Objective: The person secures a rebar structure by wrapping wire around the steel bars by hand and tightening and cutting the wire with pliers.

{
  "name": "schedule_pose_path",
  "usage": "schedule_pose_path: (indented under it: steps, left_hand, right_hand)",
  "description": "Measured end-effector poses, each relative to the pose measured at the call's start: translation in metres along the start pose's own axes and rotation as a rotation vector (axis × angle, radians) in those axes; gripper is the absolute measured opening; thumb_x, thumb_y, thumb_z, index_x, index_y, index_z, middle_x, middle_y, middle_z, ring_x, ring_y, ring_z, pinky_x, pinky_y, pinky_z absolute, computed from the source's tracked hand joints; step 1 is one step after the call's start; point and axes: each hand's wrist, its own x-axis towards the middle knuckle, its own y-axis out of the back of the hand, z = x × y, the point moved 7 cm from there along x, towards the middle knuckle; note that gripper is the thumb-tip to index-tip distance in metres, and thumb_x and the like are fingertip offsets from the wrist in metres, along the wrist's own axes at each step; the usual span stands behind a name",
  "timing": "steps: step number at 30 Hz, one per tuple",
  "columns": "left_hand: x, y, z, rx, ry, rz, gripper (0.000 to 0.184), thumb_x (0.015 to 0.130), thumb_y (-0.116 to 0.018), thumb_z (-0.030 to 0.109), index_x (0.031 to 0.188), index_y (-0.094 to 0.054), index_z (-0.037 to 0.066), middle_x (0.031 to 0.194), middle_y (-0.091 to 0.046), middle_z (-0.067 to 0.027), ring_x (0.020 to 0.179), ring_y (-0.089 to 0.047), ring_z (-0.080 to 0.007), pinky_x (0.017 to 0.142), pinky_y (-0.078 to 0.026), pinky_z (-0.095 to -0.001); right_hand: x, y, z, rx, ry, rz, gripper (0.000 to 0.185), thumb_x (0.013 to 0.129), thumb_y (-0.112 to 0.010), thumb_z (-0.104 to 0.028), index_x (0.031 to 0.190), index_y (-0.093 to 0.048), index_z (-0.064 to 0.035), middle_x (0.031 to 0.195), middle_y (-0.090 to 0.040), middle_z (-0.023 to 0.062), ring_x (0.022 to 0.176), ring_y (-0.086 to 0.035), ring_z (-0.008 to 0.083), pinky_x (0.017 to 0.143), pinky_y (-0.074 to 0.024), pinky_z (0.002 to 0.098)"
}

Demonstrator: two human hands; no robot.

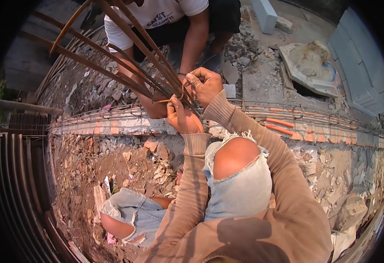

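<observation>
Rusty steel rebars (146,50) slant from the upper left down to a joint in front of me. My left hand (184,119) is closed at that joint, fingertips pinching a thin rusty stirrup (162,101). Just above and to the right, my right hand (207,86) is closed in a pinch, thumb against forefinger, on what looks like thin tie wire (195,84). The wire is small and partly covered by my fingers. A co-worker's hand (156,109) is behind the bars at the same joint, partly hidden by them.
A person in a white shirt (157,17) crouches opposite. A horizontal rebar cage (126,110) lies along the low brick wall (108,127). Two orange tubes (280,126) rest on it. Broken bricks (157,149), grey blocks (266,16) and a mortar-crusted board (310,65) lie around.
</observation>
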Motion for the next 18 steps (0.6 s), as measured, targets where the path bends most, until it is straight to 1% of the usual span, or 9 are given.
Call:
schedule_pose_path:
  steps: [4,7,8,10,11,14,15,16,18]
  left_hand:
    - [-0.003,0.007,0.001,0.124,-0.019,0.008,0.028,0.1,-0.058,0.024,0.102,-0.059,-0.004,0.09,-0.06,-0.0046,0.082,-0.055,-0.0093,0.074,-0.046,-0.0252]
    - [-0.002,0.004,0.006,0.32,-0.087,-0.006,0.036,0.099,-0.059,0.031,0.106,-0.059,-0.005,0.091,-0.06,-0.0036,0.084,-0.054,-0.0089,0.075,-0.045,-0.0234]
    - [-0.002,0.004,0.004,0.319,-0.091,0.0,0.036,0.099,-0.059,0.031,0.106,-0.059,-0.005,0.091,-0.06,-0.0036,0.084,-0.054,-0.0089,0.075,-0.045,-0.0234]
    - [-0.003,0.001,0.0,0.3,-0.065,0.028,0.043,0.099,-0.058,0.037,0.109,-0.059,-0.005,0.092,-0.061,-0.0044,0.085,-0.055,-0.0096,0.076,-0.045,-0.0243]
    - [-0.001,0.006,-0.005,0.372,-0.098,0.019,0.048,0.099,-0.056,0.041,0.112,-0.058,-0.005,0.094,-0.062,-0.0057,0.086,-0.055,-0.0109,0.077,-0.045,-0.0261]
    - [0.001,0.001,-0.008,0.264,-0.149,0.087,0.046,0.099,-0.056,0.04,0.111,-0.059,-0.005,0.095,-0.062,-0.0066,0.086,-0.055,-0.0119,0.076,-0.044,-0.026]
    - [0.002,0.004,-0.008,0.263,-0.155,0.094,0.046,0.099,-0.056,0.04,0.111,-0.059,-0.005,0.095,-0.062,-0.0066,0.086,-0.055,-0.0119,0.076,-0.044,-0.026]
    - [0.003,0.007,-0.011,0.244,-0.11,0.083,0.043,0.099,-0.056,0.037,0.109,-0.059,-0.005,0.094,-0.063,-0.0069,0.085,-0.055,-0.0117,0.076,-0.044,-0.0258]
    - [0.005,0.01,-0.012,0.226,-0.071,0.077,0.04,0.1,-0.056,0.035,0.107,-0.06,-0.005,0.094,-0.063,-0.0073,0.084,-0.055,-0.0116,0.076,-0.044,-0.0256]
  right_hand:
    - [0.003,-0.002,-0.004,-0.042,-0.061,0.036,0.016,0.092,-0.066,-0.01,0.08,-0.064,0.0019,0.07,-0.069,0.0066,0.061,-0.061,0.0085,0.057,-0.0502,0.0268]
    - [0.008,-0.007,-0.014,-0.135,0.086,0.078,0.017,0.09,-0.067,-0.01,0.078,-0.063,0.0022,0.067,-0.067,0.0072,0.062,-0.062,0.009,0.059,-0.0502,0.0263]
    - [0.007,-0.007,-0.014,-0.136,0.085,0.07,0.017,0.09,-0.067,-0.01,0.078,-0.063,0.0022,0.067,-0.067,0.0072,0.062,-0.062,0.009,0.059,-0.0502,0.0263]
    - [0.002,-0.007,-0.027,-0.118,0.219,0.001,0.014,0.09,-0.067,-0.009,0.081,-0.064,0.002,0.071,-0.068,0.0074,0.063,-0.062,0.0093,0.059,-0.0507,0.0268]
    - [-0.002,-0.009,-0.032,-0.12,0.319,-0.05,0.012,0.096,-0.061,-0.008,0.09,-0.065,0.0017,0.073,-0.066,0.0028,0.058,-0.056,0.004,0.05,-0.0443,0.0202]
    - [-0.011,-0.008,-0.036,0.031,0.25,-0.204,0.01,0.096,-0.061,-0.008,0.093,-0.066,0.0,0.074,-0.066,0.0028,0.058,-0.055,0.0044,0.048,-0.0427,0.0191]
    - [-0.012,-0.008,-0.034,0.056,0.204,-0.273,0.013,0.097,-0.06,-0.013,0.096,-0.066,-0.0011,0.079,-0.067,0.005,0.057,-0.054,0.0058,0.046,-0.0414,0.0191]
    - [-0.012,-0.007,-0.032,0.057,0.2,-0.28,0.013,0.097,-0.06,-0.013,0.096,-0.066,-0.0011,0.079,-0.067,0.005,0.057,-0.054,0.0058,0.046,-0.0414,0.0191]
    - [-0.008,-0.011,-0.022,0.31,0.046,-0.35,0.02,0.1,-0.056,-0.017,0.094,-0.066,-0.0007,0.076,-0.066,0.0039,0.056,-0.053,0.0041,0.043,-0.0399,0.0191]
